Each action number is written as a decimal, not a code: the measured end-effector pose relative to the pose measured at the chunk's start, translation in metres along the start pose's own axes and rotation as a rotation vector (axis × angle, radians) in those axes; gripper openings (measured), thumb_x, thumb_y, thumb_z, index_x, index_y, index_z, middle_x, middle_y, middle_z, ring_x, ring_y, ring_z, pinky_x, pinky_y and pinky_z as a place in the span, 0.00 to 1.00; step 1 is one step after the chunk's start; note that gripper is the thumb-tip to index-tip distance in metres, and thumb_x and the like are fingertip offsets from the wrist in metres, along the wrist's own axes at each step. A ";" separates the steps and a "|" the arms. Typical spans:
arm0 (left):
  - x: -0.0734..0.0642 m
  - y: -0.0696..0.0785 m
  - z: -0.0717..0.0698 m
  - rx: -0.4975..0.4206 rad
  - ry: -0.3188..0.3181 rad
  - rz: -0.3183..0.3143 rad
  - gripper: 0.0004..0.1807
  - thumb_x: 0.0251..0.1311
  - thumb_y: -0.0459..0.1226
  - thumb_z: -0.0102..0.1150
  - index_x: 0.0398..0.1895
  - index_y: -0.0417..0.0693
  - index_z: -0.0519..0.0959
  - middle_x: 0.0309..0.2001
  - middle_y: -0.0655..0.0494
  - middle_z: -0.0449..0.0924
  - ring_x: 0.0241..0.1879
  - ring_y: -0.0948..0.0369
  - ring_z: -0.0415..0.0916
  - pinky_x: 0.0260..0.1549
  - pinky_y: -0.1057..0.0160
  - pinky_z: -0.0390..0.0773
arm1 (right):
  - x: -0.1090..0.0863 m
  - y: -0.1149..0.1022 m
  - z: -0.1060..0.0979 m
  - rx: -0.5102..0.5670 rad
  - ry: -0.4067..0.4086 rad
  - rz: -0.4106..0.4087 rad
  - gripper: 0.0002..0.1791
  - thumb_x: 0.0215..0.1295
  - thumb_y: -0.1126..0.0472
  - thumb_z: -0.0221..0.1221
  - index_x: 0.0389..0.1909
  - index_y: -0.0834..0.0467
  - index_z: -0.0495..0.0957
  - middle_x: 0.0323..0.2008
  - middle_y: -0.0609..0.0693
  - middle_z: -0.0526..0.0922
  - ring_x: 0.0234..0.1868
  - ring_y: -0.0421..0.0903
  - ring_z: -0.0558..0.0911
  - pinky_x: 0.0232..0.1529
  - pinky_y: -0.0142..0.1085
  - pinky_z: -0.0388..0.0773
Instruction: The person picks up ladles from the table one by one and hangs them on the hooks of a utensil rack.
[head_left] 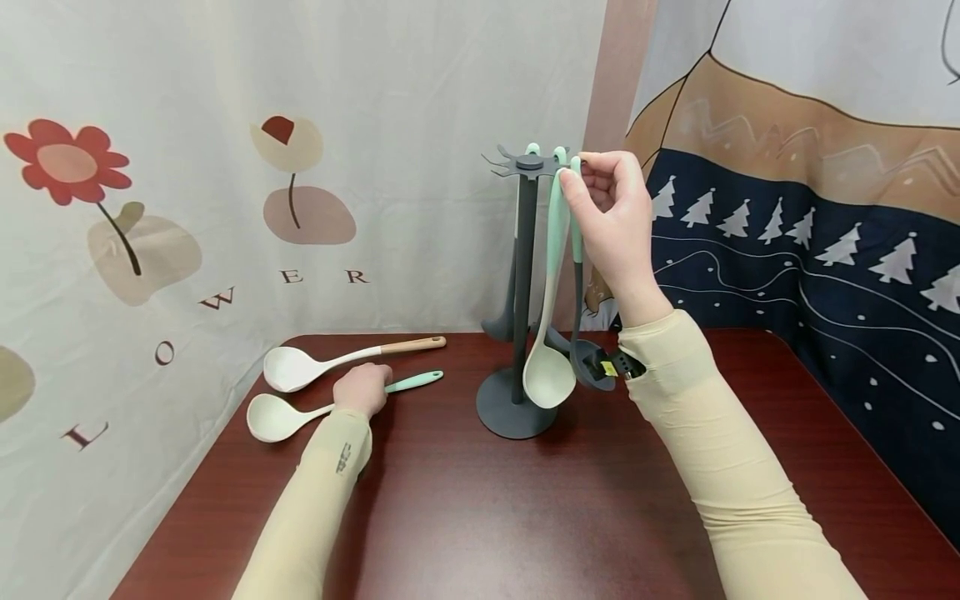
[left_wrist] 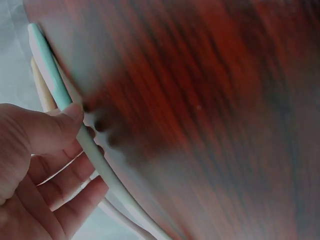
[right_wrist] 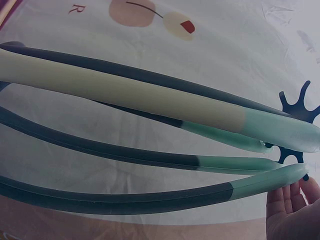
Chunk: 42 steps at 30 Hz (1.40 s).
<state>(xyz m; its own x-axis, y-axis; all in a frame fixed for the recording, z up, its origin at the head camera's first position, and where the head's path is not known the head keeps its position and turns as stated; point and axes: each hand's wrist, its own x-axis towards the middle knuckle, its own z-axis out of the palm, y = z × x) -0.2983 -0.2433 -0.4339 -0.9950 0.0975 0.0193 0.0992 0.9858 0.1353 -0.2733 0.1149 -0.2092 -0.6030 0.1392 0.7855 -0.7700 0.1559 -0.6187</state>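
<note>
My left hand pinches a white ladle with a mint-green handle at the left of the table. In the left wrist view the thumb lies across its handle, fingers behind. My right hand is raised at the top of a dark grey utensil rack. Thumb and fingers pinch the mint-green handle end of a dark grey ladle. Just left of it, a white ladle with a mint-green handle hangs from the rack.
Another white ladle, with a wooden handle, lies behind the one in my left hand. Other dark grey utensils with mint-green handle ends hang behind the rack's post. Printed curtains rise behind the dark red-brown wooden table.
</note>
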 end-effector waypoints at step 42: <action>-0.001 0.026 -0.025 -0.153 0.159 0.118 0.07 0.58 0.28 0.64 0.36 0.48 0.80 0.32 0.49 0.78 0.33 0.50 0.76 0.31 0.49 0.76 | -0.001 -0.004 0.002 -0.007 0.003 0.017 0.19 0.67 0.61 0.60 0.53 0.69 0.72 0.43 0.48 0.76 0.42 0.43 0.77 0.49 0.32 0.76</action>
<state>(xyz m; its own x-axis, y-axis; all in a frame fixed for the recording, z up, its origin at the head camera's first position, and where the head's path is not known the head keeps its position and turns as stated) -0.2942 -0.2214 -0.4055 -0.9644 0.1760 0.1974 0.2263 0.9355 0.2714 -0.2701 0.1126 -0.2080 -0.6155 0.1447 0.7747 -0.7581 0.1600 -0.6322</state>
